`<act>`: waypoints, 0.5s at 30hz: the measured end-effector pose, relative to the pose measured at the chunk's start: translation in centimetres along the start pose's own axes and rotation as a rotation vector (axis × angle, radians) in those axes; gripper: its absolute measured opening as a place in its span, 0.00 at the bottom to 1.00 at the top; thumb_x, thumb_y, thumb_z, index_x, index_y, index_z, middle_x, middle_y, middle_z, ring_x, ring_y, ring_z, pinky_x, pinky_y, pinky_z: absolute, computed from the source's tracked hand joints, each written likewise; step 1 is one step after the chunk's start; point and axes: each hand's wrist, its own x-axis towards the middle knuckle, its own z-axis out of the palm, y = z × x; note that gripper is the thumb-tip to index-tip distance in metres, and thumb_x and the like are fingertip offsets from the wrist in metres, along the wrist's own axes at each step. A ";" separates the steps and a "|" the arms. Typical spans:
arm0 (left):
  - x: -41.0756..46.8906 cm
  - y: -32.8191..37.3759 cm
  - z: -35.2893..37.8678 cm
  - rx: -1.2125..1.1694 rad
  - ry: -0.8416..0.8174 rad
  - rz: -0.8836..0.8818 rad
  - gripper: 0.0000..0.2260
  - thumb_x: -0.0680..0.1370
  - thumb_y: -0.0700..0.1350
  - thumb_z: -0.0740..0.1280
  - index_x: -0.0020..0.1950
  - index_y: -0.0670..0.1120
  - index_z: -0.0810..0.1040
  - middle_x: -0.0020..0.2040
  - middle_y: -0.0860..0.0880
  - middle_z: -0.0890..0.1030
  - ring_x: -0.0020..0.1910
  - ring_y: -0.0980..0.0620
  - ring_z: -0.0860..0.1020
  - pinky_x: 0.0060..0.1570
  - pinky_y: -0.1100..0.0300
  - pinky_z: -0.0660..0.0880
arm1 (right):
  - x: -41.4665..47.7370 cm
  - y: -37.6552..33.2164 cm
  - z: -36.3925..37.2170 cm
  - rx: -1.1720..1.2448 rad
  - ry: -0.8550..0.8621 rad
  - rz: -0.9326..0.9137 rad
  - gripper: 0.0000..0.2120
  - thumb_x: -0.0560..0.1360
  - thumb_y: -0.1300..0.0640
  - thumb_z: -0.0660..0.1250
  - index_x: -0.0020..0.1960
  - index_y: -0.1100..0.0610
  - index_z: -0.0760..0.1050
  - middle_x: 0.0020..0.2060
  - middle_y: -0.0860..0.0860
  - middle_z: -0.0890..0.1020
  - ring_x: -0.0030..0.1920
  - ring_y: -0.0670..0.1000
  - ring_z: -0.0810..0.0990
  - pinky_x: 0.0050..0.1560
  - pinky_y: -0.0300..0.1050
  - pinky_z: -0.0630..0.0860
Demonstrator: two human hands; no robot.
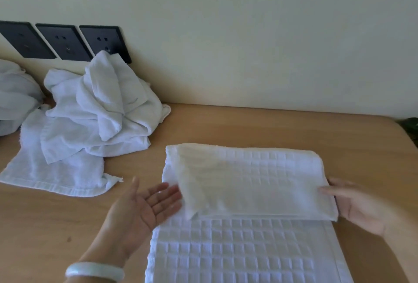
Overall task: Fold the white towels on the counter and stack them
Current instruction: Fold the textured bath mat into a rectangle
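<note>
A white waffle-weave towel (pixel 244 251) lies on the wooden counter (pixel 248 124) in front of me, its far part folded back over itself toward me. My left hand (pixel 144 208) is palm-up with straight fingers at the fold's left edge, fingertips under the raised flap. My right hand (pixel 355 205) grips the flap's right corner, thumb on top. A heap of crumpled white towels (pixel 99 106) sits at the left by the wall, over a flat white towel (pixel 52 169).
Three black wall sockets (pixel 65 41) line the wall behind the heap. More white cloth (pixel 13 94) bunches at the far left edge. The counter's rounded right corner (pixel 404 133) has a dark object beyond it. A pale bangle (pixel 95 271) circles my left wrist.
</note>
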 end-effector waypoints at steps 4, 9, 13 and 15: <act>0.5 0.4 1.6 0.370 0.093 0.023 0.26 0.78 0.62 0.61 0.60 0.39 0.78 0.52 0.43 0.84 0.44 0.45 0.82 0.35 0.52 0.81 | 0.0 0.1 1.6 -0.044 0.141 -0.061 0.22 0.72 0.56 0.70 0.66 0.56 0.75 0.57 0.55 0.84 0.60 0.56 0.81 0.63 0.57 0.74; 1.1 2.0 4.1 0.868 0.111 0.163 0.11 0.77 0.37 0.69 0.59 0.42 0.80 0.49 0.45 0.86 0.48 0.44 0.84 0.48 0.51 0.80 | 0.8 -0.8 1.7 -0.069 0.177 -0.086 0.30 0.63 0.59 0.81 0.63 0.58 0.77 0.55 0.56 0.84 0.55 0.57 0.83 0.54 0.54 0.79; 1.7 4.4 4.9 0.846 0.039 0.041 0.12 0.76 0.32 0.67 0.59 0.38 0.80 0.53 0.41 0.84 0.50 0.44 0.84 0.52 0.52 0.81 | 2.2 -2.2 1.5 0.046 0.139 -0.068 0.24 0.70 0.51 0.75 0.63 0.59 0.78 0.57 0.57 0.83 0.56 0.55 0.84 0.55 0.54 0.81; 2.7 4.6 5.6 0.626 0.062 0.070 0.13 0.76 0.39 0.69 0.59 0.36 0.79 0.54 0.41 0.84 0.51 0.44 0.83 0.54 0.51 0.80 | 3.1 -2.8 2.1 0.072 0.193 -0.038 0.25 0.69 0.46 0.74 0.61 0.58 0.79 0.55 0.55 0.85 0.56 0.55 0.83 0.55 0.54 0.81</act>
